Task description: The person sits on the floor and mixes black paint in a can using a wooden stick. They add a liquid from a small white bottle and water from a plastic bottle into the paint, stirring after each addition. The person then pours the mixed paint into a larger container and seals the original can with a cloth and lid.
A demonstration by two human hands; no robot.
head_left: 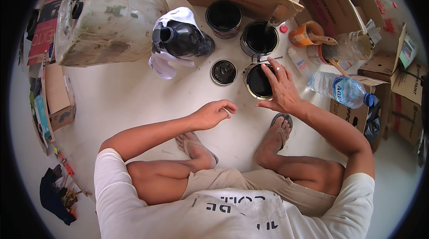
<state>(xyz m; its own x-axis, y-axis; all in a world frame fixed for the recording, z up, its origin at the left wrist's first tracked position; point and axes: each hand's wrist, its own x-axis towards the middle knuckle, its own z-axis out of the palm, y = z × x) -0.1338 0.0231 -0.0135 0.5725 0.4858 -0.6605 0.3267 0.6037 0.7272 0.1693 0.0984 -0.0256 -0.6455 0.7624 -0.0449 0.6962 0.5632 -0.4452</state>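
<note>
My right hand [283,88] is spread over the right side of a small can of black paint [258,80]. Its fingertips lie at the can's rim; whether they press on it I cannot tell. My left hand [216,113] hovers nearer to me over the floor, fingers loosely bent and apart, with nothing in it. A round dark lid [223,72] lies left of the small can. Just behind stands a larger open can of black paint [259,38] with a brush [276,17] upright at its edge. Another open dark can [223,17] stands farther left.
A dark bottle [185,40] draped with white cloth and a big cloudy jerrycan [107,20] stand left. On the right are an orange cup [304,33] with a brush, a small white bottle [298,61], a water bottle [339,89] and cardboard boxes [357,109]. My sandalled feet flank the middle.
</note>
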